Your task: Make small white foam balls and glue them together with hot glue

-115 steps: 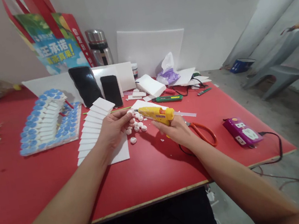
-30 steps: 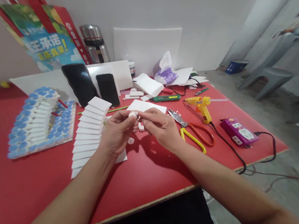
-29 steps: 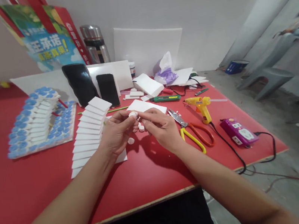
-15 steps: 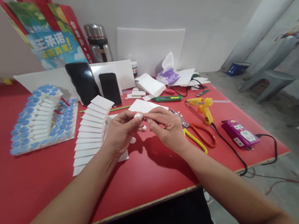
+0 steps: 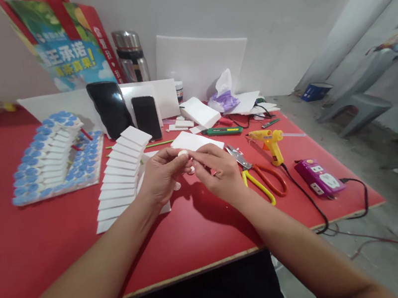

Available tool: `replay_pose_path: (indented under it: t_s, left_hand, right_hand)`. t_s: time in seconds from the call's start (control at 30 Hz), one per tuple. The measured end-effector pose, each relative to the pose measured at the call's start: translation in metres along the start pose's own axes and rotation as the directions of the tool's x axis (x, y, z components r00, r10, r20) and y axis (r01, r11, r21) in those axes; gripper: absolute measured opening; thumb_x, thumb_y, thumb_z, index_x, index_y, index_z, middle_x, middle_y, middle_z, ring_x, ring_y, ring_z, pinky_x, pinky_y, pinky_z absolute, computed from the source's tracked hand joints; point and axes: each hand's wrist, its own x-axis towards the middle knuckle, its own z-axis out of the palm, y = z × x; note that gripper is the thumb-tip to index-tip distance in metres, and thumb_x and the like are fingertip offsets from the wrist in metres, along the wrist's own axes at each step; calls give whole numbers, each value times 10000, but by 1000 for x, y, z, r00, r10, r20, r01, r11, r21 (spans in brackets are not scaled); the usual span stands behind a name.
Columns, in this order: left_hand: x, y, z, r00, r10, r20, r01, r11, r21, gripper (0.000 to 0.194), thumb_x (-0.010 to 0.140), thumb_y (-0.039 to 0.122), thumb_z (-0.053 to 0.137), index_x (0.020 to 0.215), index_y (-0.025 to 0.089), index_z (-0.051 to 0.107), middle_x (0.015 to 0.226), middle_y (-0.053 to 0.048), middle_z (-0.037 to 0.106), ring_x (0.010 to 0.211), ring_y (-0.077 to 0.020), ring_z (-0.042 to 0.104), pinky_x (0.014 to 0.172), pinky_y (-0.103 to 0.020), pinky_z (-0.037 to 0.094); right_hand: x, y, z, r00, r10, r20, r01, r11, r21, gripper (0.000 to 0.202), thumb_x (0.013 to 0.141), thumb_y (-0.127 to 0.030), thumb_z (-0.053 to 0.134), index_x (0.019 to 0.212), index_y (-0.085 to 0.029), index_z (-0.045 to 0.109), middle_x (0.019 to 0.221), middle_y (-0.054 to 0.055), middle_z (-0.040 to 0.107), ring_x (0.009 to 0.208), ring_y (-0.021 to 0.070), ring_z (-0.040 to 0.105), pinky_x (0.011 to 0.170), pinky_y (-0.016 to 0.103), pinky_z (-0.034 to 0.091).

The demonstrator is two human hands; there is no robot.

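Between thumb and fingers, my left hand (image 5: 161, 176) pinches a small round white piece (image 5: 183, 154). Touching or very close to that piece are the fingertips of my right hand (image 5: 221, 171), which are closed together; what they hold, if anything, is too small to tell. Other small white pieces show just below the fingers, one of them (image 5: 176, 186) near my left palm. Left of my left hand stands a fanned stair of white foam strips (image 5: 118, 186) on a white base. A white sheet (image 5: 197, 140) lies behind my hands.
Pliers (image 5: 260, 179), a yellow glue gun (image 5: 271, 143) and a purple power socket (image 5: 319, 178) with cords lie on the right. At left is a blue-and-white stair model (image 5: 53, 159). Two phones (image 5: 147, 118), a green cutter (image 5: 223, 131) and a flask (image 5: 132, 59) are behind.
The fingers of my right hand have shifted and curled slightly at the white piece. My left hand keeps its pinch, nearly in the same place.
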Motion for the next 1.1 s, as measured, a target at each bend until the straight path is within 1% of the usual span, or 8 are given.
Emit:
replay_pose_path:
  t_s: [0.13,0.23,0.37,0.5,0.7,0.87,1.0,1.1]
  left_hand:
    - [-2,1,1,998,-3,-62,8,998,70,445,532,323,1020,759,165,671,621,-9,719,548,-152,685,404,-193,478]
    - [-3,0,-1,997,4,-80,5,992,122,425,563,327,999,792,174,674,622,-4,710,553,-163,687,342,-177,403]
    - [-3,-3,-6,995,63,-78,-47,979,198,363,637,305,972,840,180,698,670,-1,722,579,-147,683,372,-176,434]
    - [-4,-3,-9,992,111,-58,-94,967,235,352,659,291,972,855,195,695,696,13,713,547,-132,652,370,-188,426]
    - [-10,3,0,978,207,-21,-195,947,257,317,655,240,964,803,193,689,705,28,689,560,-128,662,499,-238,545]
    - [-13,4,6,967,253,-11,-243,940,240,309,650,228,953,796,187,683,737,13,709,584,-144,678,493,-248,531]
    - [-14,2,7,957,289,-1,-281,932,229,298,665,231,948,793,187,682,735,12,715,603,-154,694,559,-275,577]
    - [-15,1,8,956,293,-2,-286,934,216,299,671,231,949,801,185,683,732,13,715,598,-155,695,575,-283,586]
  right_hand:
    - [0,-1,1,999,-35,18,36,997,-72,304,990,-116,566,1196,-152,786,968,99,716,854,171,714,753,299,616]
    - [-1,-2,1,998,-52,20,54,993,-102,311,987,-102,556,1204,-129,777,969,108,715,841,171,710,738,292,613]
    - [-4,-3,3,998,-56,16,57,988,-141,315,1008,-137,550,1241,-117,761,981,119,718,842,176,710,724,295,613]
    - [-6,-5,5,1000,-8,0,8,988,-153,322,1025,-176,544,1264,-172,759,996,105,726,857,181,718,726,308,616]
    - [-5,-8,5,995,75,-58,-75,997,8,280,1024,-168,577,1197,-200,795,1042,100,760,851,177,747,770,329,651]
    - [-6,-10,5,994,41,-98,-46,998,-52,278,1011,-141,606,1185,-231,803,1069,83,794,942,185,776,849,332,664]
    - [-7,-14,5,991,63,-116,-65,998,-15,230,1003,-116,624,1142,-186,793,1043,106,808,957,200,791,845,330,671]
    - [-7,-14,6,989,87,-120,-87,996,7,207,996,-116,637,1125,-202,773,1019,90,812,939,205,795,821,350,676]
